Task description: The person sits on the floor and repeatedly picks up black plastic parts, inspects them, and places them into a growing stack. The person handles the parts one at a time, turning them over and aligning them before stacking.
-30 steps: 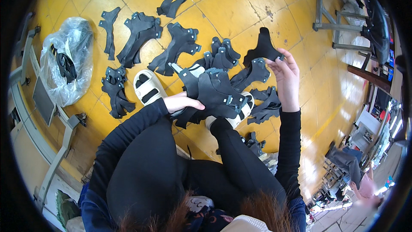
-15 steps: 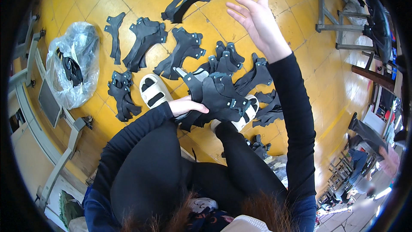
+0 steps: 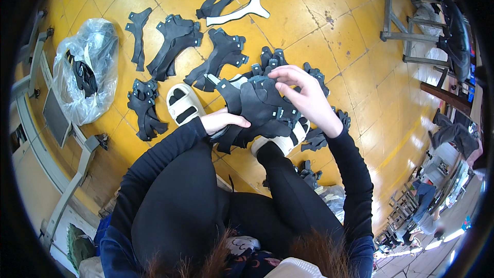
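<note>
Stack of black cut pieces (image 3: 257, 110) held over the knees: left hand (image 3: 222, 121) clamped on its edge, right hand (image 3: 303, 95) pinching the top piece; loosely gripped layers could be spilled onto the floor (image 3: 339, 36)

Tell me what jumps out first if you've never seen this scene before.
Both hands meet at the centre: the left hand holds a stack of black cut pieces from below while the right hand fingers its top. Similar black pieces lie fanned over the yellow tiled floor above them, and a clear plastic bag sits at left.
</note>
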The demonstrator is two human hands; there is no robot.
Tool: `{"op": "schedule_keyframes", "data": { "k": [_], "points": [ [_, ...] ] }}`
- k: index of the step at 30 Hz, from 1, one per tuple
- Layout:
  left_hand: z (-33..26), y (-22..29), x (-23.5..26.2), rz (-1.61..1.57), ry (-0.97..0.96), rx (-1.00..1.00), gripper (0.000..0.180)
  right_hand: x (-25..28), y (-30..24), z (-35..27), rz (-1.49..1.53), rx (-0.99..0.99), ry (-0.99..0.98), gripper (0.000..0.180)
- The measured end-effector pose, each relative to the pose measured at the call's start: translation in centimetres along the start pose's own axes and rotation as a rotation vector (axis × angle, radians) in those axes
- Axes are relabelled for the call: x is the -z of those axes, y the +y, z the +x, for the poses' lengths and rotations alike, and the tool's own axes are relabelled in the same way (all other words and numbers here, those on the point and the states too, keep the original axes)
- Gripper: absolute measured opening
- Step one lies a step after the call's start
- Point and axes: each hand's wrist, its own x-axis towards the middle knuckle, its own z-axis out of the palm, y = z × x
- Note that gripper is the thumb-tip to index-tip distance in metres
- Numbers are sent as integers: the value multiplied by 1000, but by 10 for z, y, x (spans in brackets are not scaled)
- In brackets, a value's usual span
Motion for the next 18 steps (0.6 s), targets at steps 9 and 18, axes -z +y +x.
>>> {"op": "schedule_keyframes", "data": {
  "k": [9, 18],
  "points": [
    [-7, 7, -6, -90, 13, -47, 30, -14, -13, -15, -528, 286, 83, 21],
    [-4, 3, -5, -125, -9, -76, 39, -29, -6, -27, -428, 230, 21, 16]
  ]
}}
